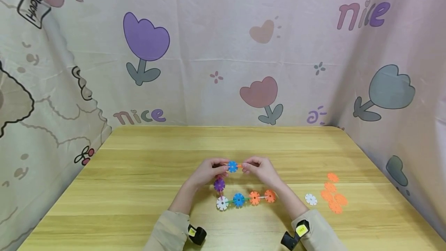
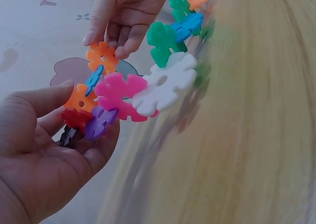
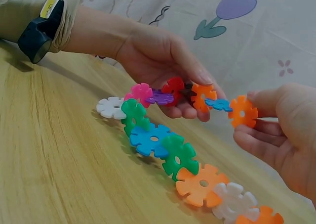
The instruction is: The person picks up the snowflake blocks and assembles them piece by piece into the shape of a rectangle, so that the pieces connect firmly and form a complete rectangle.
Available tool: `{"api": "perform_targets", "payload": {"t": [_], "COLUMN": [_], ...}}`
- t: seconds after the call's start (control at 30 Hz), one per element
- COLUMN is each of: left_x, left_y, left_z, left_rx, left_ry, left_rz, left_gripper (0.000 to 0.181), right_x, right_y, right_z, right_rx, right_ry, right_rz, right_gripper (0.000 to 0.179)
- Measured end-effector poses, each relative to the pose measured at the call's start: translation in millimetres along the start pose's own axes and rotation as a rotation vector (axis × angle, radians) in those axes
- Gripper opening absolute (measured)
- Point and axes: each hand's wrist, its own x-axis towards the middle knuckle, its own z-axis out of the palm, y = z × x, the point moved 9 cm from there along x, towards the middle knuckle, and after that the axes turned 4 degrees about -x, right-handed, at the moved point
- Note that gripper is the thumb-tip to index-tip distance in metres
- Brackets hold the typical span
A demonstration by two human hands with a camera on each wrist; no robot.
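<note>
A chain of notched plastic flower discs bends round in front of me, its front row near the wood. My left hand (image 1: 205,172) pinches an orange disc (image 3: 203,96) close to one end, its fingers also behind the dark disc (image 2: 69,136) and red disc (image 3: 174,89). Between the hands, a blue disc (image 1: 232,166) links that orange disc to the end one. My right hand (image 1: 262,170) pinches this orange end disc (image 3: 243,111) between thumb and fingers. From the left hand the chain continues through purple (image 1: 219,184), pink (image 2: 118,89) and white (image 1: 222,203) discs, then green, blue, orange and white.
Right of the right forearm lie a loose white disc (image 1: 311,199) and a small group of loose orange discs (image 1: 326,195), some overlapping. The wooden table (image 1: 139,158) meets a printed cloth (image 1: 202,100) at its back edge. Black wrist cameras (image 1: 197,235) sit on both sleeves.
</note>
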Motion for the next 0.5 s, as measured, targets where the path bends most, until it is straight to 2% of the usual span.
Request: {"api": "perform_targets", "payload": {"t": [0.23,0.5], "left_x": [-0.2,-2.0], "left_y": [2.6,4.0], "left_z": [2.3,2.7], "left_rx": [-0.014,0.0], "left_ry": [-0.03,-0.033], "left_rz": [0.012,0.018], "left_gripper": [0.032,0.032], "right_x": [0.6,1.4], "right_y": [5.6,10.9], "right_z": [1.3,6.8], "right_rx": [0.08,0.11], "right_ry": [-0.002,-0.028], "right_rz": [0.044,0.082], "right_gripper": [0.025,0.032]}}
